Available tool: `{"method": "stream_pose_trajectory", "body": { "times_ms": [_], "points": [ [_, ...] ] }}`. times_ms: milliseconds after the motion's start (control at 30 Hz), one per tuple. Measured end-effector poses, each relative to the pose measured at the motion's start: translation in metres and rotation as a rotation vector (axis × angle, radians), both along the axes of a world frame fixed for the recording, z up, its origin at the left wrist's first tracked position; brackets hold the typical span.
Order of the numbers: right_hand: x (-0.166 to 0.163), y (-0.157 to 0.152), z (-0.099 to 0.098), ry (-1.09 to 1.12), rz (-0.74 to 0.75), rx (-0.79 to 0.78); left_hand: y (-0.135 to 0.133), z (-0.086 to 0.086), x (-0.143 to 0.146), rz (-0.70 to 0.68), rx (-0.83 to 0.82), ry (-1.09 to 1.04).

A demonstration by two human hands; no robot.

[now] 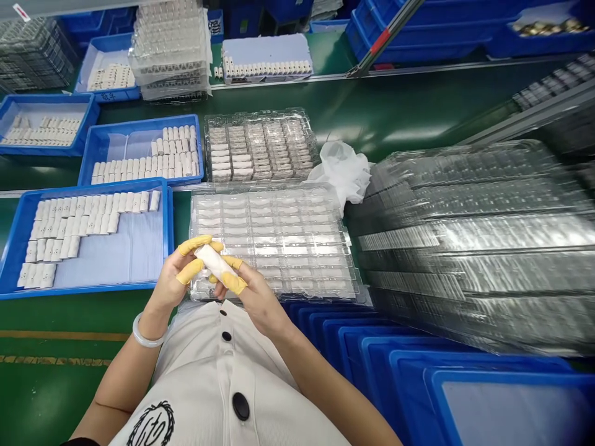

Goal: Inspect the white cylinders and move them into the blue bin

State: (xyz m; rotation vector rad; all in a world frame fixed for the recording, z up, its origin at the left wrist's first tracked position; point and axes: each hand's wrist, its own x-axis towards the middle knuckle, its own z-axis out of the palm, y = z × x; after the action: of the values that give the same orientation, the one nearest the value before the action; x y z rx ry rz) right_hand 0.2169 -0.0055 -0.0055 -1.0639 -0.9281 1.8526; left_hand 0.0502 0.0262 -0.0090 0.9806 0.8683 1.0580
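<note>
Head camera view: an off-white, oblong piece with rounded ends [216,262] lies between a person's two hands. Its long axis slants from upper left to lower right. Yellow-capped fingers of the left hand [186,266] are closed about the upper-left end; those of the right hand [244,285] are clamped on the lower-right end, thumb on top. Both hands are over the near-left part of a clear plastic compartment tray filled with pale pieces [307,248]. Just left, nearer the left hand, a blue rectangular plastic tray [111,288] holds rows of similar off-white pieces on the green desk [183,217].

Farther out, a smaller blue tray at upper left [108,96] bears dark marks too small to read. On the white shirt [204,384] is a black wreath emblem [151,424]; its lettering cannot be made out reliably. No brand is legible.
</note>
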Motion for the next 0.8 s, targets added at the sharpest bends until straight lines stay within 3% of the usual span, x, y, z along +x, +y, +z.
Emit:
{"method": "stream_pose_trajectory", "body": {
  "times_ms": [133,267,433,600,700,800],
  "points": [
    [-0.004,0.022,-0.024,-0.158,0.096,0.037,0.001,-0.017,-0.010,0.079,0.000,0.239],
    [-0.007,0.059,-0.060,-0.544,0.223,0.267,0.002,-0.037,-0.027,0.300,-0.097,0.351],
    [-0.014,0.131,-0.105,-0.883,0.108,0.367,-0.005,-0.051,-0.062,0.492,-0.263,0.355],
    [-0.023,0.192,-0.139,-1.107,0.026,0.509,-0.013,-0.056,-0.095,0.518,-0.328,0.408],
    [-0.027,0.205,-0.153,-1.158,0.055,0.585,-0.006,-0.062,-0.111,0.472,-0.326,0.536],
    [-0.028,0.202,-0.161,-1.185,0.072,0.642,0.019,-0.077,-0.127,0.433,-0.298,0.657]
  ]
}}
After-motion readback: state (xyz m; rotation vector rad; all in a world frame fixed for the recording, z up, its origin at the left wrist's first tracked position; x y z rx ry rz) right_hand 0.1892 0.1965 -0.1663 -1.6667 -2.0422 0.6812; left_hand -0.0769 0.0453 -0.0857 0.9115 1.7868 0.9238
